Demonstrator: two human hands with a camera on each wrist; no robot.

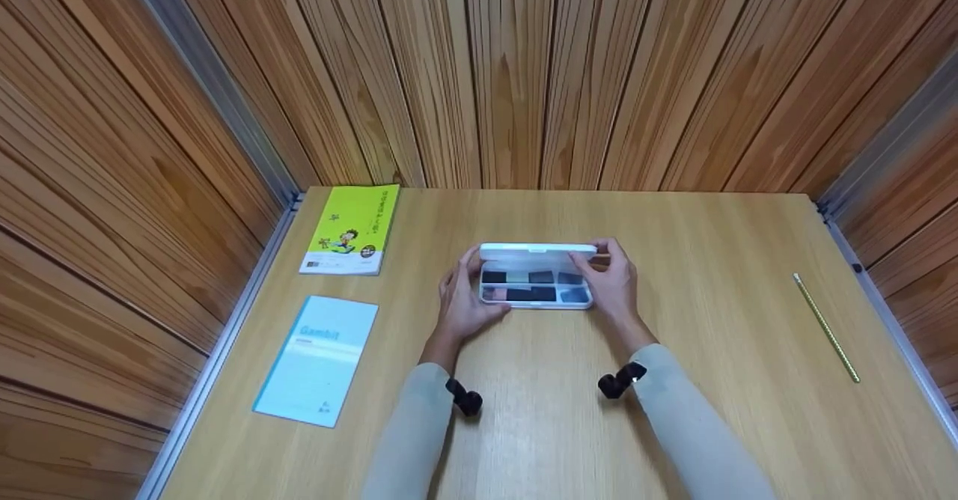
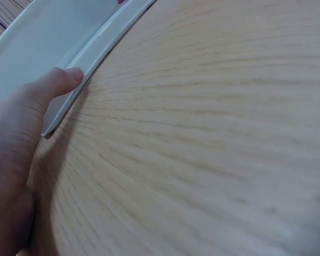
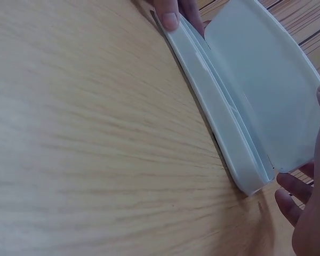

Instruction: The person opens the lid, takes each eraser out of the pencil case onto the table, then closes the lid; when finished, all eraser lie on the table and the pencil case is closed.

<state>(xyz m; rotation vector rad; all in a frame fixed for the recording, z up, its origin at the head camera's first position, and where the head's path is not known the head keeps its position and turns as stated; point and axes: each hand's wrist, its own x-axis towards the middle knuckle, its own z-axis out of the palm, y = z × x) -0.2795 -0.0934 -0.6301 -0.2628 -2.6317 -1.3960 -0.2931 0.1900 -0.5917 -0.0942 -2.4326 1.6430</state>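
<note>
A white pencil case (image 1: 537, 306) sits around the middle of the counter (image 1: 554, 410), its lid (image 1: 533, 248) raised from a hinge along the twelve o'clock edge. The left hand (image 1: 462, 308) grips the case at its nine o'clock end, with the thumb against the wall near the seven o'clock corner; the right hand (image 1: 615, 284) pinches the lid near its two o'clock corner, thumb on the inner face and fingers behind. Dark shapes and a pinkish one show in the compartments, too unclear to name. The case looks like thin, stiff plastic, so it should be light, rather slick and apt to slide unless one end is steadied. The short end walls seem the surest hold for the base, while the lid is best pinched at its free rim or a corner, as the hinge is probably the weakest part. From the case, a green book (image 1: 352, 223) lies between nine and ten o'clock, a light-blue notebook (image 1: 316, 365) past eight, and a gold stick (image 1: 827, 328) just past three, well apart.
</note>
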